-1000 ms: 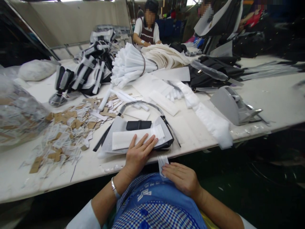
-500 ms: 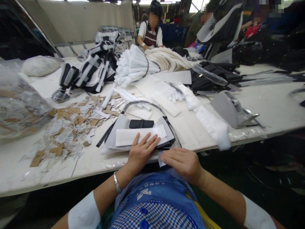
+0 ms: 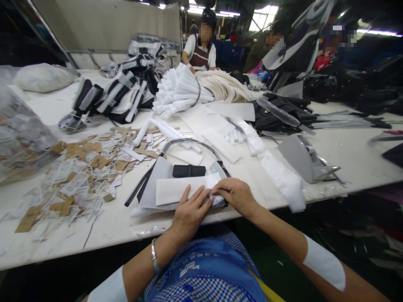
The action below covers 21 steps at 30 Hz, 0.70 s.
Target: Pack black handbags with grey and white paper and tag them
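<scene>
A handbag wrapped in white paper lies at the near table edge, its dark handle arching away from me. A black flap strap shows above a white foam strip laid across the bag. My left hand rests flat on the strip and the bag's near side, fingers stretched out. Beside those fingertips, at the strip's right end, my right hand pinches a piece of clear plastic film. The far side of that film is partly hidden by my fingers.
Paper tags with strings spread to the left, near a clear plastic bag. A grey tape dispenser stands right. Farther back are bundled white foam rolls, black bags and a co-worker.
My right hand has risen from the table edge onto the bag's right side, bringing the film against the foam strip. My left hand stays pressed on the bag.
</scene>
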Each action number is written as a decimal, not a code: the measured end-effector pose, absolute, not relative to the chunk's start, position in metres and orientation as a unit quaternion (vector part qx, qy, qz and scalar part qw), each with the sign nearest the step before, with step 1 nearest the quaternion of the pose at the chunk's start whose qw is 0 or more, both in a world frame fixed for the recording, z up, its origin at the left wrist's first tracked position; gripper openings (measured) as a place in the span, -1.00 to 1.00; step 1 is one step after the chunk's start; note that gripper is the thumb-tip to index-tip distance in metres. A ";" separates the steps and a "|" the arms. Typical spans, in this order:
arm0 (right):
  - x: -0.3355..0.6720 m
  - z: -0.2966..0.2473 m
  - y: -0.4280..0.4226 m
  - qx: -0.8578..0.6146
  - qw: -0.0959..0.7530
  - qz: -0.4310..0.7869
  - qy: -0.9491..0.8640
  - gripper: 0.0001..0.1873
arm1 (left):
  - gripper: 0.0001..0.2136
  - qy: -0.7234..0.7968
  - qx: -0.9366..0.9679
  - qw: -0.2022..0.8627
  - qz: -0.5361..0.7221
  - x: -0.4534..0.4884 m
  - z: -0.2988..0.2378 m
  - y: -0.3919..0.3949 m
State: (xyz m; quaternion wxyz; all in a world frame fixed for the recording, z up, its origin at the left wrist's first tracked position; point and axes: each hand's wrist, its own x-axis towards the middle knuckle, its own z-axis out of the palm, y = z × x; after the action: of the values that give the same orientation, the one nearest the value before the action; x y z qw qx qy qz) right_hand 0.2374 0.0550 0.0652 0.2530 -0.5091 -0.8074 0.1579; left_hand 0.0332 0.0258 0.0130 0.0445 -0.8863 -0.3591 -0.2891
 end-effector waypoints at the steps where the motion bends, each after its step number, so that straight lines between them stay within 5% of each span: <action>1: 0.237 0.066 0.056 -0.521 0.247 0.181 -0.797 -0.89 | -0.80 -0.354 -0.886 0.044 -0.295 0.033 0.013 0.026; 12: 0.235 0.076 0.068 -0.587 0.150 0.222 -0.764 -0.84 | -0.64 -0.363 -0.884 0.030 -0.292 0.033 0.012 0.027; 16: 0.239 0.075 0.079 -0.591 0.144 0.276 -0.744 -0.70 | -0.69 -0.363 -0.887 0.054 -0.281 0.032 0.012 0.027; 21: 0.241 0.070 0.089 -0.568 0.160 0.316 -0.743 -0.78 | -0.69 -0.339 -0.902 0.075 -0.256 0.032 0.018 0.028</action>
State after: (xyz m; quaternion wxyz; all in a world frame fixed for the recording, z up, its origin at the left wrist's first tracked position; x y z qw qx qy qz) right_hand 0.2415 0.0891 0.0700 0.1603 -0.5681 -0.7427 0.3163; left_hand 0.0319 0.0281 0.0178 0.0751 -0.9024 -0.3386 -0.2556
